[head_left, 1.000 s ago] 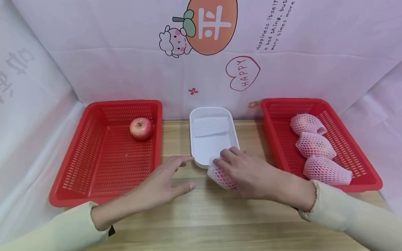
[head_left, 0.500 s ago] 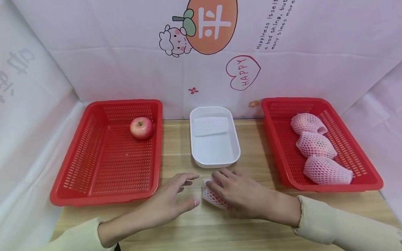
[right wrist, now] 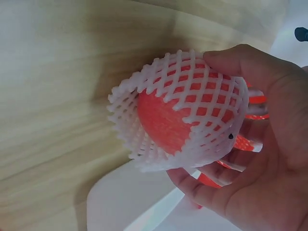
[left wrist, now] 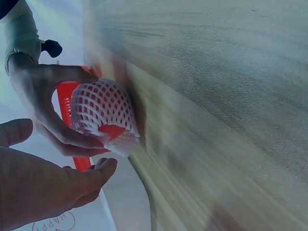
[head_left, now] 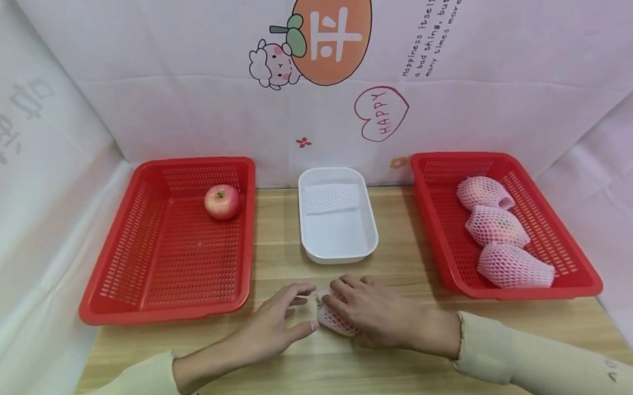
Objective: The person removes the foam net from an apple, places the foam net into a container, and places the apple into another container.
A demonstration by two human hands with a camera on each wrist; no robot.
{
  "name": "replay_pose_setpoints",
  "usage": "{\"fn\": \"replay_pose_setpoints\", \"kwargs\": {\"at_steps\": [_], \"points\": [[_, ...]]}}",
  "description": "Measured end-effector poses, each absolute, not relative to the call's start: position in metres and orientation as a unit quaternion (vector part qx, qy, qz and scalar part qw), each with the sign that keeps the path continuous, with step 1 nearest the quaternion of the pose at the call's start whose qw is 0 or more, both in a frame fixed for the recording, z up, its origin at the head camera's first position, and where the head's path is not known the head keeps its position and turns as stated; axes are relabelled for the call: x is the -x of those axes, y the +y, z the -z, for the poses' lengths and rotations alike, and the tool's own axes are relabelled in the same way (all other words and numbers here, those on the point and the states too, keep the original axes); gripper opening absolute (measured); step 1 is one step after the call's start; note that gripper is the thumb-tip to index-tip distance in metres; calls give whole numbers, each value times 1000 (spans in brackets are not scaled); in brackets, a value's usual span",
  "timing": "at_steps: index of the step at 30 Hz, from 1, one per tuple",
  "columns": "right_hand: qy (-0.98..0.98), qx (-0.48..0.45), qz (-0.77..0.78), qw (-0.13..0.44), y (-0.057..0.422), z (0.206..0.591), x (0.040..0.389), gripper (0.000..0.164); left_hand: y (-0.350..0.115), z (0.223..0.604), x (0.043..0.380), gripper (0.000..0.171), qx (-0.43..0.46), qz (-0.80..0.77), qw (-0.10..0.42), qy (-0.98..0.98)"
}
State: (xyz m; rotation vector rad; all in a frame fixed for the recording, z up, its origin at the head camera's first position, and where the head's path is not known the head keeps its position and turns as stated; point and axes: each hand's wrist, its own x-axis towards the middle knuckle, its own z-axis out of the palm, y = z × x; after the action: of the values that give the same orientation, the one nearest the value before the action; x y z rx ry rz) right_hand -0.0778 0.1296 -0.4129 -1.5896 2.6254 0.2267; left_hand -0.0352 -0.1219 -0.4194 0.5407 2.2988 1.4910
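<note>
My right hand (head_left: 379,313) grips an apple in a white foam net (right wrist: 192,106) low over the wooden table, in front of the white tray. The net's wide end faces left, and the apple's bare red skin (right wrist: 163,122) shows through that opening in the right wrist view. Beside it on the left, my left hand (head_left: 269,328) has its thumb and fingers spread apart with nothing between them. Its fingertips come close to the netted apple (left wrist: 106,113) in the left wrist view; whether they touch it I cannot tell.
A red basket (head_left: 167,315) on the left holds one bare apple (head_left: 222,202). The white tray (head_left: 340,235) behind my hands contains a flat foam net (head_left: 331,198). In the right red basket (head_left: 536,293) lie three netted apples (head_left: 496,227). A printed cloth (head_left: 193,96) stands behind.
My right hand has brought the netted apple from the white tray's front edge back toward me and slightly left. My left hand has also come nearer to me, staying beside it.
</note>
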Motion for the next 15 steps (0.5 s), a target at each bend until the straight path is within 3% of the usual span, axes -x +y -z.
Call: {"fn": "replay_pose_setpoints", "kwargs": {"at_steps": [15], "points": [[864, 500, -28, 48, 135, 419, 77, 86, -121, 435, 38, 59, -142, -548, 195, 801]]}}
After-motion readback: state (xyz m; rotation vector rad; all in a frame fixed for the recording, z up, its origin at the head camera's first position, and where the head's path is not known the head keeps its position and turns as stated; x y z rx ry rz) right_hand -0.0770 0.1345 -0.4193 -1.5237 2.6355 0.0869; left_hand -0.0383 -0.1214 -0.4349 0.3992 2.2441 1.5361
